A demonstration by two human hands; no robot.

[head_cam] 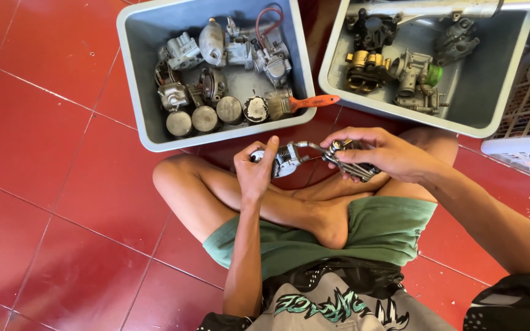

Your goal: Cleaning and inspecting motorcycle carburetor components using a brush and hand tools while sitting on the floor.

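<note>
Red tiled floor point(62, 184); mid-frame, left hand point(254, 171) fingers grip a small carburetor point(286, 160), right hand point(380, 153) fingers clamp a folding hex-key set point(346, 164).

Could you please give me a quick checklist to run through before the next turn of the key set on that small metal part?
1. Left hand grips the small metal part: ok, fingers wrap it above the crossed legs.
2. Right hand holds the folding key set: ok, one key is swung out toward the part.
3. Key tip seated in a screw: cannot tell, the contact point is too small to see.
4. Part kept clear of the left grey tub: ok, apart from it.
5. Brush out of the way: ok, it lies in that tub.
</note>
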